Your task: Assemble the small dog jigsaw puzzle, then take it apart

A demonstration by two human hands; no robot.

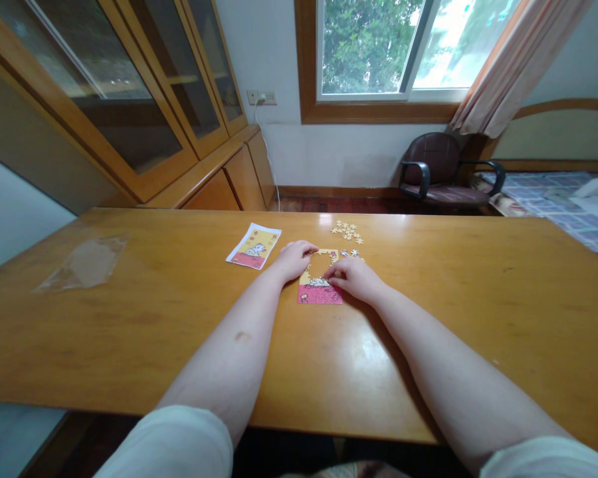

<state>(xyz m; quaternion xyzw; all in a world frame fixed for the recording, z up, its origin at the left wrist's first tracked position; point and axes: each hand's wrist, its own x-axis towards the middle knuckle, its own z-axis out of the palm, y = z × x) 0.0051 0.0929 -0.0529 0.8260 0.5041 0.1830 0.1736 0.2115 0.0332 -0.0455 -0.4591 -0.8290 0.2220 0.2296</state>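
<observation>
A partly assembled jigsaw puzzle (319,295) lies on the table, its lower part pink with a white cartoon animal, its yellow border framing a gap in the middle. My left hand (295,259) rests at its upper left edge, fingers stretched out along the border. At the gap's lower right, my right hand (353,275) has thumb and fingertips pinched together on a puzzle piece, mostly hidden by the fingers. A few loose pieces (349,253) lie just beyond the right hand. Farther back is a pile of yellow puzzle pieces (347,231).
A picture card (254,246) showing the design lies left of the puzzle. A clear plastic bag (87,262) is flat on the wooden table (179,318) at the far left. Beyond the table stand a glass-door cabinet (194,153) and an office chair (436,166).
</observation>
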